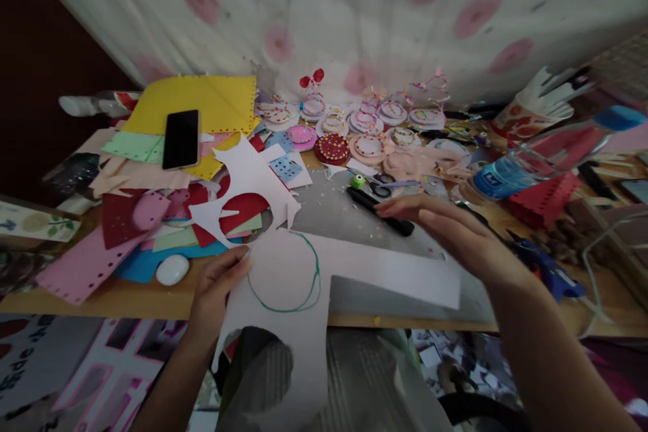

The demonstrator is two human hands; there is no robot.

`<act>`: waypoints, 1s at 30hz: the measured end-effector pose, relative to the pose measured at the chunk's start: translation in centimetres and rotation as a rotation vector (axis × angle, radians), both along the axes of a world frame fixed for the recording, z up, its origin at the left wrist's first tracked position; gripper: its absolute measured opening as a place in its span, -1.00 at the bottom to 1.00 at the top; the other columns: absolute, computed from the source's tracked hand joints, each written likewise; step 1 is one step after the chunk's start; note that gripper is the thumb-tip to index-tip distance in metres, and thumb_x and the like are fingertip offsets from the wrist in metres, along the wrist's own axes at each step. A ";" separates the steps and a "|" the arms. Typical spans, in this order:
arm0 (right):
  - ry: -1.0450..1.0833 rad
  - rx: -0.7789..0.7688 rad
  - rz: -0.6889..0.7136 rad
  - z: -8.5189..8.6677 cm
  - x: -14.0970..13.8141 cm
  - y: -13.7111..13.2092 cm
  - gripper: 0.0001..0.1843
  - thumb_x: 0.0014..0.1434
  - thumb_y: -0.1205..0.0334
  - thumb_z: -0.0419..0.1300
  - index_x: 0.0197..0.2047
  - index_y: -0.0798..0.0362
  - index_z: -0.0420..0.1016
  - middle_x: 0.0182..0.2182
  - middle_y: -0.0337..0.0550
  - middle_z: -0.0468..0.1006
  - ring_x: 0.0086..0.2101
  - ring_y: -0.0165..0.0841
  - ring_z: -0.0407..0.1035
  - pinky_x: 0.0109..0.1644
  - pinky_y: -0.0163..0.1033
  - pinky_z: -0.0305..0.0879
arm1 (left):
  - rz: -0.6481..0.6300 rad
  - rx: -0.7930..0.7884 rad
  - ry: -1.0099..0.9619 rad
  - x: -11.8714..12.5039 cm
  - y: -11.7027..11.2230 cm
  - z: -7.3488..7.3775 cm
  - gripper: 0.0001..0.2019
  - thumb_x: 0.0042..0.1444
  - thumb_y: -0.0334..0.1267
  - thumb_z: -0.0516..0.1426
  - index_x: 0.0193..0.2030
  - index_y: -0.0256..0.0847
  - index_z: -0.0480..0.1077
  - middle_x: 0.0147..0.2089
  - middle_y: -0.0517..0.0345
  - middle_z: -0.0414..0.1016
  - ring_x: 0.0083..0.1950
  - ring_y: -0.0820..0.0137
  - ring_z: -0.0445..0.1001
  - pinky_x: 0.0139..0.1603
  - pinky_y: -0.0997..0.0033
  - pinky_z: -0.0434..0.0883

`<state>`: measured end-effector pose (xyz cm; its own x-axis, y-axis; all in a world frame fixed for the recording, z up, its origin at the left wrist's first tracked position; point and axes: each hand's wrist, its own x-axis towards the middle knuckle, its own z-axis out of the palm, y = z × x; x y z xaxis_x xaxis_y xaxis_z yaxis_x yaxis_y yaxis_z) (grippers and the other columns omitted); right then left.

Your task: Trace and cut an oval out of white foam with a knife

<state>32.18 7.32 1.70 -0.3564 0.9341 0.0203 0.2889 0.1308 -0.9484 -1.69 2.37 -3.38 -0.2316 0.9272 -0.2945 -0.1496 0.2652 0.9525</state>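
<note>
The work looked partway along: a green-lined circle (283,273) was drawn on the white sheet (310,358), its outline seemingly complete though doubled on the right, and no cut showed along it. Below it, a round opening showed where a piece was already out of the sheet, and a white scrap (253,172) with curved cutouts lay just above. Farther back, bead-trimmed discs (331,148) stood in rows, apparently finished or nearly so. The sheet lay partly on the tabletop (167,298) and partly over its front edge, with the left hand's (215,290) grip pinching its left side. The right hand (455,236) had its grip loosely spread, fingers extended over the black pen (365,201); whether they touched it, one could not tell. Of the containers, a paper cup (516,123) at the back right held white strips (549,96); a clear bottle (536,156) with a blue cap stood in front of it, its fill unclear. Another bottle (94,105) lay at the back left, its contents too dim to judge.
</note>
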 end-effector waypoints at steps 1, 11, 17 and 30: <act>-0.083 0.053 -0.054 0.1 0.4 0.1 -0.68 0.35 -0.01 0.03 -0.03 -0.07 0.50 0.03 -0.08 0.50 0.11 -0.18 0.32 0.21 -0.05 0.16 | 0.012 0.002 0.012 0.3 -0.1 0.1 -0.71 -0.19 -0.05 0.39 -0.37 -0.18 0.58 -0.44 0.21 0.50 -0.42 0.44 0.36 -0.43 0.54 0.27; -0.746 0.323 0.022 -2.9 -7.6 -0.6 -0.53 0.38 0.14 -0.13 -0.49 0.05 0.39 -0.63 -0.15 0.40 -0.57 -0.36 0.24 -0.42 -0.22 -0.08 | -0.382 -0.075 -0.046 4.7 -0.2 0.1 -0.74 0.01 -0.05 0.29 -0.33 -0.22 0.53 -0.41 0.20 0.49 -0.39 0.40 0.39 -0.41 0.50 0.30; -0.705 0.309 -0.126 -4.3 -8.7 0.8 -0.52 0.34 0.10 -0.09 -0.54 0.06 0.39 -0.64 -0.13 0.40 -0.61 -0.41 0.15 -0.43 -0.19 -0.26 | -0.513 -0.291 -0.135 4.8 3.6 0.1 -0.57 -0.17 -0.12 0.41 -0.15 -0.26 0.51 -0.31 0.09 0.60 -0.35 0.28 0.54 -0.34 0.38 0.47; -0.444 0.291 -0.141 -7.2 -7.5 5.8 -0.44 0.37 -0.02 -0.14 -0.64 0.02 0.09 -0.70 -0.31 0.07 -0.62 -0.47 -0.07 -0.46 -0.24 -0.19 | -0.614 -0.271 -0.318 5.5 9.4 -3.5 -0.51 -0.31 -0.16 0.45 -0.20 -0.32 0.52 -0.36 0.03 0.58 -0.45 0.33 0.51 -0.43 0.42 0.46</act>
<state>24.67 13.07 -5.49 -0.2618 0.9516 0.1613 0.6871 0.3011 -0.6613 3.81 11.73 -6.83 0.4392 0.7481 -0.4975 -0.1565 0.6090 0.7776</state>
